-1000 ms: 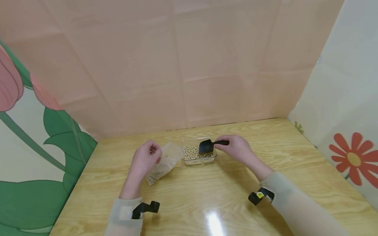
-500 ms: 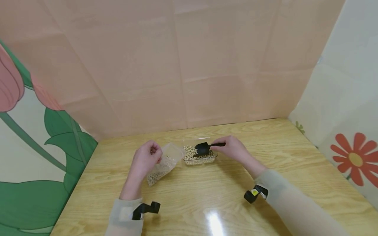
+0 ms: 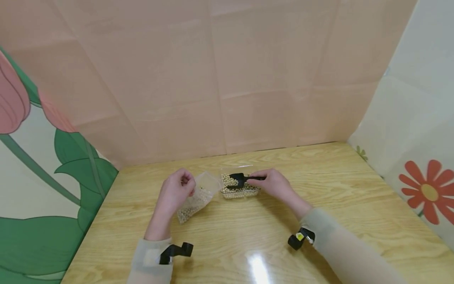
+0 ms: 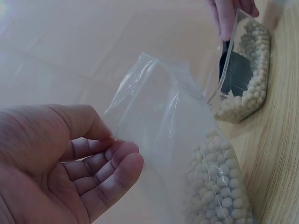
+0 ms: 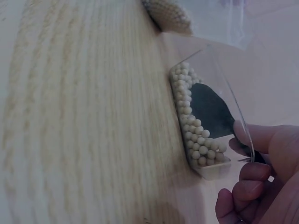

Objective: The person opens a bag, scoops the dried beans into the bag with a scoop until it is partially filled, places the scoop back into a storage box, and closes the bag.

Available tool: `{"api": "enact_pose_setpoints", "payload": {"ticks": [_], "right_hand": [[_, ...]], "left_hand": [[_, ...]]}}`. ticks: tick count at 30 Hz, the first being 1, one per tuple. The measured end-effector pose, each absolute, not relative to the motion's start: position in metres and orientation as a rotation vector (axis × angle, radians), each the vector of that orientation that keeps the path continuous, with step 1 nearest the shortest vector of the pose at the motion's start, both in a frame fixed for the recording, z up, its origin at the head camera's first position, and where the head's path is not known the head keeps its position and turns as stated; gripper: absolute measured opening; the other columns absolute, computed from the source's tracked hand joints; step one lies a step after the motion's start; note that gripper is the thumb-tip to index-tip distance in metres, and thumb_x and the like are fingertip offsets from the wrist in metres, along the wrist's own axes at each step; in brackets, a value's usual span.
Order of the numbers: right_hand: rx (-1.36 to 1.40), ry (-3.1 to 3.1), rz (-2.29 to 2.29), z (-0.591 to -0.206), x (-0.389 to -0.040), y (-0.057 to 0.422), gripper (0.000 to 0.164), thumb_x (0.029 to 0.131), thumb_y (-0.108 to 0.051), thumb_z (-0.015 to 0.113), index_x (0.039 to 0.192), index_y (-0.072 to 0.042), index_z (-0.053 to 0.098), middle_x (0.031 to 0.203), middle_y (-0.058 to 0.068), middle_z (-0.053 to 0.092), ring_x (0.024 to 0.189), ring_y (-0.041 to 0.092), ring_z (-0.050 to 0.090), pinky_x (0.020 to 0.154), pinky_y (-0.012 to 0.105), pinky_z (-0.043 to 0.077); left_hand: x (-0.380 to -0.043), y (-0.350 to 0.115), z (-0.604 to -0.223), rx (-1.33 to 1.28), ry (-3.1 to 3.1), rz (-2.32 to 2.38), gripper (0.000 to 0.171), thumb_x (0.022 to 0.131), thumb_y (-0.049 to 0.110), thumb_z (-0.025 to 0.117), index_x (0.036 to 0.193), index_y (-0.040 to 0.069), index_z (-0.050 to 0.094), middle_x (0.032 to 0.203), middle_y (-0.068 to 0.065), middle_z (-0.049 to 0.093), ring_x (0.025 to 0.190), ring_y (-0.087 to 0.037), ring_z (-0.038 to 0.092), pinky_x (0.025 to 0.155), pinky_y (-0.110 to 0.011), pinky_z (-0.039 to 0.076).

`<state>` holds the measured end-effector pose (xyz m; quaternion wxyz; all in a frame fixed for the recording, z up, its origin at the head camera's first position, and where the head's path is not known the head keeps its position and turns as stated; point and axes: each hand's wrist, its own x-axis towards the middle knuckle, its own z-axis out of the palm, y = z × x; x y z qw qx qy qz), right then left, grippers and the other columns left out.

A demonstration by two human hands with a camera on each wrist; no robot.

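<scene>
My left hand pinches the upper edge of a clear plastic bag between thumb and index finger, its other fingers loosely bent. Pale round beans, like soybeans, fill the bag's lower part, which leans down to the table. Right of the bag stands a clear rectangular container holding more of these beans. My right hand grips the handle of a black scoop at the container's right side. The scoop's blade is inside the container, down among the beans, its front edge pointing left toward the bag.
A wood-grain table carries everything. Behind it hangs a pinkish sheet. Walls with painted flowers flank both sides. Each sleeve bears a black wrist camera, the left one and the right one.
My right hand has moved left and slightly down with the scoop, and the blade has slid from the container's right part to lower among the beans. The left hand and bag hold almost still.
</scene>
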<state>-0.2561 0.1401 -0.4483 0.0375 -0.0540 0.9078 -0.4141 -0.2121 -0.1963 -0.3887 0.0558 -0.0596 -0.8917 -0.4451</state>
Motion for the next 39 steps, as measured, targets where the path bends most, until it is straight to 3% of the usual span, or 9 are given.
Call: {"api": "enact_pose_setpoints", "payload": {"ticks": [8, 18, 21, 24, 28, 33, 39], "right_hand": [[-0.203, 2.758, -1.385, -0.456, -0.256, 0.14, 0.037, 0.101, -0.041, 0.082, 0.129, -0.017, 0.083, 0.138, 0.011, 0.075, 0.118, 0.029, 0.07, 0.11, 0.059, 0.05], [-0.172, 2.629, -1.531, -0.46, -0.255, 0.141, 0.039, 0.103, -0.039, 0.081, 0.133, -0.015, 0.081, 0.146, 0.012, 0.071, 0.143, 0.039, 0.059, 0.117, 0.06, 0.045], [-0.151, 2.585, -1.583, -0.462, -0.255, 0.142, 0.039, 0.103, -0.038, 0.081, 0.133, -0.015, 0.081, 0.145, 0.011, 0.071, 0.137, 0.035, 0.062, 0.11, 0.055, 0.052], [-0.141, 2.536, -1.641, -0.463, -0.255, 0.144, 0.039, 0.103, -0.037, 0.081, 0.134, -0.014, 0.081, 0.145, 0.011, 0.071, 0.121, 0.028, 0.067, 0.095, 0.047, 0.058], [-0.111, 2.489, -1.693, -0.463, -0.254, 0.145, 0.041, 0.102, -0.037, 0.082, 0.135, -0.013, 0.08, 0.145, 0.011, 0.071, 0.1, 0.023, 0.065, 0.08, 0.039, 0.056], [-0.074, 2.457, -1.73, -0.465, -0.252, 0.146, 0.044, 0.101, -0.039, 0.083, 0.137, -0.014, 0.079, 0.148, 0.011, 0.07, 0.094, 0.023, 0.063, 0.076, 0.034, 0.055], [-0.033, 2.462, -1.741, -0.465, -0.25, 0.151, 0.049, 0.1, -0.042, 0.083, 0.14, -0.014, 0.077, 0.15, 0.011, 0.068, 0.105, 0.021, 0.066, 0.085, 0.034, 0.056]], "left_hand": [[-0.213, -0.196, -0.39, -0.186, -2.71, -1.353, 0.006, 0.102, 0.005, 0.063, 0.1, 0.007, 0.068, 0.082, -0.005, 0.069, 0.072, -0.02, 0.067, 0.066, -0.035, 0.054], [-0.212, -0.195, -0.39, -0.182, -2.704, -1.362, 0.006, 0.102, 0.006, 0.063, 0.101, 0.007, 0.069, 0.083, -0.005, 0.069, 0.072, -0.02, 0.068, 0.067, -0.035, 0.054], [-0.212, -0.195, -0.39, -0.177, -2.702, -1.365, 0.006, 0.102, 0.005, 0.063, 0.101, 0.007, 0.068, 0.084, -0.005, 0.069, 0.072, -0.019, 0.069, 0.067, -0.035, 0.056], [-0.211, -0.195, -0.389, -0.173, -2.702, -1.376, 0.005, 0.102, 0.005, 0.063, 0.101, 0.007, 0.068, 0.085, -0.006, 0.07, 0.073, -0.019, 0.069, 0.068, -0.035, 0.057], [-0.212, -0.195, -0.39, -0.168, -2.704, -1.391, 0.005, 0.103, 0.006, 0.063, 0.102, 0.006, 0.068, 0.087, -0.007, 0.07, 0.073, -0.02, 0.069, 0.069, -0.035, 0.057], [-0.212, -0.195, -0.391, -0.169, -2.706, -1.38, 0.004, 0.103, 0.005, 0.064, 0.102, 0.006, 0.068, 0.086, -0.007, 0.069, 0.073, -0.02, 0.068, 0.068, -0.035, 0.056], [-0.212, -0.195, -0.391, -0.168, -2.703, -1.387, 0.004, 0.103, 0.005, 0.064, 0.102, 0.006, 0.068, 0.086, -0.007, 0.069, 0.073, -0.02, 0.068, 0.068, -0.035, 0.057]]}}
